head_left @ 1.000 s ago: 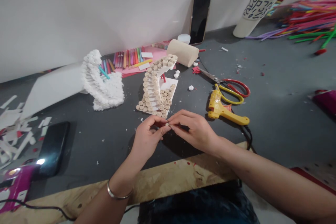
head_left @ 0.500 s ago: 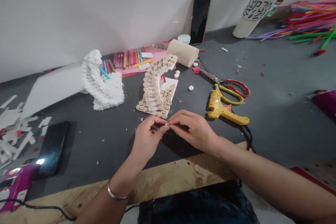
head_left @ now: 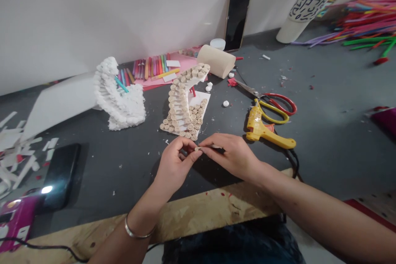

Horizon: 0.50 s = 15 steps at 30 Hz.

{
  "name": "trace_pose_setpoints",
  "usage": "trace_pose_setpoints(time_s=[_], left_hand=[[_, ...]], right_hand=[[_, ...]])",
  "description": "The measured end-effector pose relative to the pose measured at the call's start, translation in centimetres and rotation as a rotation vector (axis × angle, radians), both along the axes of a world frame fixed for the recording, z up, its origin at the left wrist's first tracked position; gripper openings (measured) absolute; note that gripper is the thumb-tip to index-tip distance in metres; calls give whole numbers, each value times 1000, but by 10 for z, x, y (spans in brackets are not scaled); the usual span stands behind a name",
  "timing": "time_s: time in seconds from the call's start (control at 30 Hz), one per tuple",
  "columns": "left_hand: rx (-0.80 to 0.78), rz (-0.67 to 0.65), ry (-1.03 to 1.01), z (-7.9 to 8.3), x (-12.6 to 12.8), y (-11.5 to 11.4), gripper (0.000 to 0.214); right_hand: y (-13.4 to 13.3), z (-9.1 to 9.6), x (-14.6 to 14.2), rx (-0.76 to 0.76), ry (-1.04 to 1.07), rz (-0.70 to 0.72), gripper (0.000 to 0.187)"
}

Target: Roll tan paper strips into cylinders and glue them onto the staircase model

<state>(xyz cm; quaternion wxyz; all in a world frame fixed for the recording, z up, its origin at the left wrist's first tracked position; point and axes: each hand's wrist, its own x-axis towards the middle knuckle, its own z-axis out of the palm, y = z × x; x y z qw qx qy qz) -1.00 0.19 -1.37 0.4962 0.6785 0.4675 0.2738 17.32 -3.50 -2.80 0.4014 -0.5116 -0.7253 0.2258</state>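
A pale strip (head_left: pixel 216 146) is now peeking out at the right hand (head_left: pixel 236 154), unseen half a second ago! That hand and the left hand (head_left: pixel 173 163) are pinching one small beige roll (head_left: pixel 197 148), fingertips nearly together, just in front of one coil-covered model (head_left: pixel 179 101). One white model (head_left: pixel 107 88) is standing to the left; one glue gun (head_left: pixel 255 121) and one pair of scissors (head_left: pixel 255 94) are lying to the right.
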Motion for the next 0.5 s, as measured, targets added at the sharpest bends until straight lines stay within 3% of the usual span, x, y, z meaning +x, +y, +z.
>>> trace_pose_setpoints(time_s=[0.23,0.5], left_hand=[[-65,-16,-30,-1,-1,1,22],[7,-71,-18,0,-4,5,26]], right_hand=[[2,-5,5,26,52,94,10],[1,1,4,-122,96,137,9]])
